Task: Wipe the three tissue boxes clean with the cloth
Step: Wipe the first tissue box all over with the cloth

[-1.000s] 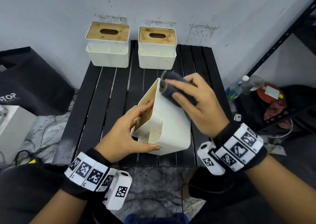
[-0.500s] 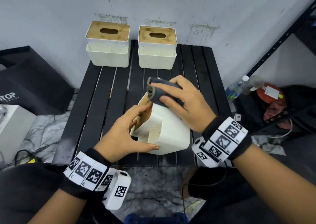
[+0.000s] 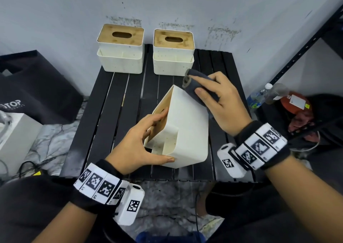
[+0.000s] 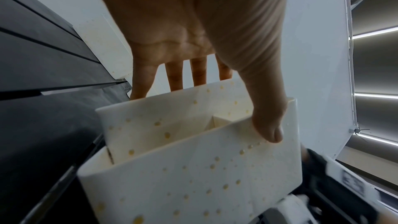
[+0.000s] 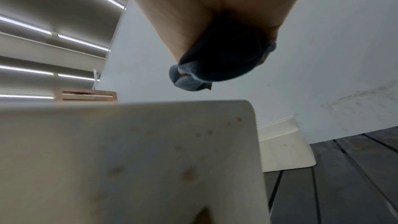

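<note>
A cream tissue box (image 3: pixel 189 131) with a wooden lid stands tilted on its edge at the middle of the black slatted table (image 3: pixel 111 113), its lid facing left. My left hand (image 3: pixel 161 137) grips it, fingers on the lid and thumb (image 4: pixel 269 130) on the speckled side pocket (image 4: pixel 193 176). My right hand (image 3: pixel 196 84) holds a rolled dark cloth (image 3: pixel 204 88) at the box's far upper corner; in the right wrist view the cloth (image 5: pixel 219 60) hangs just above the box's edge (image 5: pixel 129 142). Two more tissue boxes (image 3: pixel 120 48) (image 3: pixel 173 51) stand upright at the back by the wall.
A black bag (image 3: pixel 37 85) and a white carton (image 3: pixel 14 131) sit on the floor to the left. A black metal rack (image 3: pixel 306 38) rises on the right, with bottles (image 3: pixel 259 96) and clutter beneath it. Cables lie on the marble floor at the table's near edge.
My right hand swept the cloth left along the box's top edge, then back right and farther away to the far corner. The left hand kept its grip on the tilted box.
</note>
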